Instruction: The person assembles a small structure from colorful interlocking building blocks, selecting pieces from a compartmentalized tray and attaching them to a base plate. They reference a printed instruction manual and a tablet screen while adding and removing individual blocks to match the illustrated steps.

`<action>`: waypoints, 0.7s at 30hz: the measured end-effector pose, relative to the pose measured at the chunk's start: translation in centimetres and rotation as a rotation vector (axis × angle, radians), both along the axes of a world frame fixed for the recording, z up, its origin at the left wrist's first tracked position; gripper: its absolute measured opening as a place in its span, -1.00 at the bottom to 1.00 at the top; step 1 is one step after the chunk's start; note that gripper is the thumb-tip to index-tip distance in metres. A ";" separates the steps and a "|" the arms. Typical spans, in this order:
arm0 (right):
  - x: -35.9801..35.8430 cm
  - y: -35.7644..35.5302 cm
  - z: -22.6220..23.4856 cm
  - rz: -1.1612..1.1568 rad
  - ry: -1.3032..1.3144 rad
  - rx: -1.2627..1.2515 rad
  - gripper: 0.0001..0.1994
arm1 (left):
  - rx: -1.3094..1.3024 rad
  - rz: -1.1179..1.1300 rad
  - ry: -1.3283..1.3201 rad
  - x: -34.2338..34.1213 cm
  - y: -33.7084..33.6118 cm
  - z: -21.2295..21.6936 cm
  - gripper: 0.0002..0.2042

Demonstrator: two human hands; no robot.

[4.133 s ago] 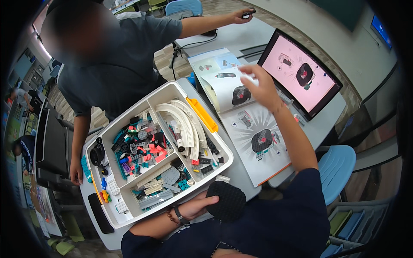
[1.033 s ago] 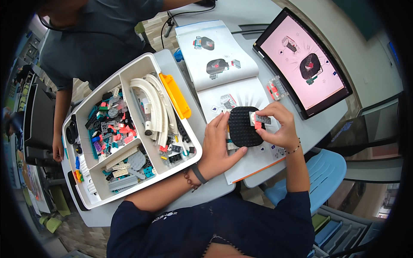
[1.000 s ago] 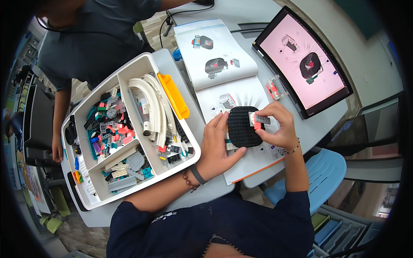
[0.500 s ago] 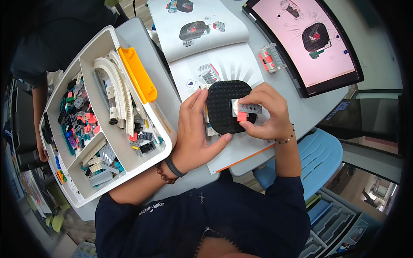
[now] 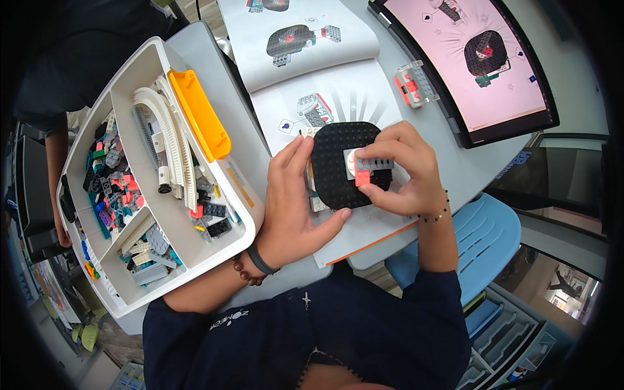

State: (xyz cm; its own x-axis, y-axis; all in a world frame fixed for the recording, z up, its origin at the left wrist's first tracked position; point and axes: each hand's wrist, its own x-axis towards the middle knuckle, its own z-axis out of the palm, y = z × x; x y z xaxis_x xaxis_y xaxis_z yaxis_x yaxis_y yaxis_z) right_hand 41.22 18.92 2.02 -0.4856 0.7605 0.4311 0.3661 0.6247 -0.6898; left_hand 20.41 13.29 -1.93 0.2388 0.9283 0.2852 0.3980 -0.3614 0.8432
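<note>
A black studded plate [image 5: 330, 179] with rounded corners lies over an open booklet. White parts show from under its left side. My left hand [image 5: 289, 205] braces it, fingers along the left edge and thumb at the lower edge. On the plate's right half sit a white piece [image 5: 350, 164], a coral brick [image 5: 362, 178] and a grey studded brick [image 5: 380, 165]. My right hand [image 5: 414, 170] pinches this small cluster between thumb and fingers, pressed against the plate. The cluster's far end is partly hidden by my fingers.
A white sorting tray [image 5: 224, 257] with loose bricks and curved tracks stands at left. The instruction booklet [image 5: 273, 107] lies beneath the plate. A clear, grey and coral brick assembly [image 5: 416, 84] sits beside a tablet [image 5: 491, 65]. A blue chair [image 5: 484, 240] is at right; another person stands at upper left.
The view has shifted slightly. Both hands keep much the same hold, and the small coral and grey cluster stays at the plate's right half.
</note>
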 end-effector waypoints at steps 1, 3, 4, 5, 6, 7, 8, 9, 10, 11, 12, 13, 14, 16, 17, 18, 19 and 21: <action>0.0 0.0 -0.1 0.005 -0.004 0.009 -0.65 | 0.000 0.002 -0.007 0.0 0.0 0.0 -0.12; 0.0 0.1 -0.3 0.014 -0.011 0.027 -0.62 | 0.000 0.007 -0.013 0.1 0.0 0.0 -0.13; 0.0 0.1 -0.4 0.012 -0.012 0.024 -0.62 | -0.001 0.008 -0.014 0.1 0.0 0.0 -0.13; 0.1 0.1 -0.4 0.011 -0.013 0.021 -0.62 | -0.001 0.009 -0.014 0.1 0.0 0.0 -0.13; 0.1 0.1 -0.4 0.009 -0.014 0.018 -0.62 | -0.008 -0.007 0.010 0.0 0.0 0.1 -0.11; 0.1 0.1 -0.4 0.009 -0.016 0.018 -0.62 | -0.015 -0.023 0.034 -0.1 0.0 0.3 -0.10; 0.0 0.1 -0.4 0.008 -0.017 0.017 -0.61 | -0.023 -0.039 0.058 -0.2 0.0 0.4 -0.08; 0.0 0.1 -0.4 0.007 -0.019 0.017 -0.61 | -0.023 -0.038 0.071 -0.2 0.0 0.5 -0.08; 0.0 0.0 -0.3 0.008 -0.019 0.015 -0.61 | -0.023 -0.037 0.083 -0.2 0.0 0.6 -0.08; 0.0 0.0 -0.3 0.008 -0.020 0.013 -0.60 | -0.022 -0.036 0.095 -0.2 0.0 0.6 -0.08; 0.0 0.0 -0.4 0.009 -0.020 0.010 -0.60 | -0.024 -0.035 0.090 -0.2 0.0 0.5 -0.08; 0.0 0.0 -0.4 0.006 -0.020 0.018 -0.60 | -0.024 -0.034 0.085 -0.2 0.0 0.5 -0.08; -0.1 -0.1 -0.5 0.003 -0.019 0.025 -0.60 | -0.024 -0.033 0.081 -0.2 0.0 0.5 -0.07; -0.1 -0.1 -0.5 -0.002 -0.020 0.033 -0.60 | 0.000 -0.002 0.053 0.0 0.0 0.3 -0.09; -0.1 -0.1 -0.5 -0.004 -0.020 0.034 -0.60 | 0.012 0.012 0.040 0.0 0.0 0.2 -0.10; -0.1 -0.1 -0.4 -0.005 -0.021 0.034 -0.59 | 0.017 0.012 0.043 0.1 0.0 0.2 -0.10; -0.1 -0.1 -0.4 -0.006 -0.020 0.037 -0.59 | 0.023 0.013 0.045 0.1 0.1 0.1 -0.10; -0.1 -0.1 -0.4 -0.006 -0.019 0.041 -0.59 | 0.039 0.018 0.058 0.1 0.0 0.1 -0.09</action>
